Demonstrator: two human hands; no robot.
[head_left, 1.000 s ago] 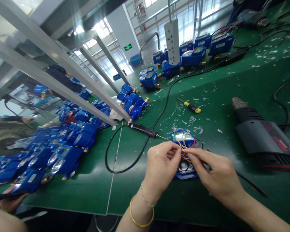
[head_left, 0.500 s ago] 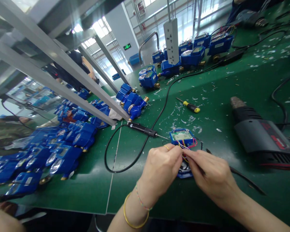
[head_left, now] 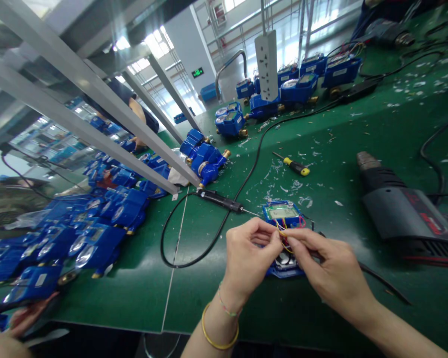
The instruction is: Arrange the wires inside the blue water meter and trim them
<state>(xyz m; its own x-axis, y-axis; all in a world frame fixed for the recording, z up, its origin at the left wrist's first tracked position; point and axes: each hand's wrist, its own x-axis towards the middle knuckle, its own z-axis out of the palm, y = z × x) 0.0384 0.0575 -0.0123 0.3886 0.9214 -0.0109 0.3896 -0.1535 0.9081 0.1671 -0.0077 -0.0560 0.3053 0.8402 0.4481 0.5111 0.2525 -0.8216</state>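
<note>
- Left hand [head_left: 248, 256]: thumb and forefinger pinched shut on the coloured wires [head_left: 285, 236]. A gold bangle [head_left: 218, 339] and a thin beaded band sit on the wrist.
- Right hand [head_left: 330, 273]: fingertips closed narrowly on the same wire bundle, meeting the left hand above the unit.
- Blue meter [head_left: 283, 269]: opened, lying on the green bench [head_left: 339, 129] directly in front of the person, partly covered by both hands. Its long axis runs away from the person, with a slight lean to the left.
- Display panel [head_left: 282, 212]: at the far end of the meter, face up. The pale screen shows no readable figures.
- Housing contents: the near, lower blue shell holds a round silvery part. Red, yellow and other wires run from it up to the display end.
- Black pen-shaped tool [head_left: 221, 200]: lies just left of the meter with its tip pointing at the display panel. Its cable loops across the bench.
- Yellow-handled screwdriver [head_left: 297, 167]: lies beyond the meter among white scraps.
- Power drill [head_left: 403, 211]: lies to the right with its chuck away from the person. The red marking on its body is illegible.
- White power strip [head_left: 267, 64]: stands upright at the far end of the bench.
- Blue meters [head_left: 97, 233]: heaped at the left; more stand in a row [head_left: 309, 69] at the far end.
- Green lit sign [head_left: 197, 72]: too small to read.
- Another person's hand [head_left: 26, 314]: at the lower left edge, holding a blue meter.
</note>
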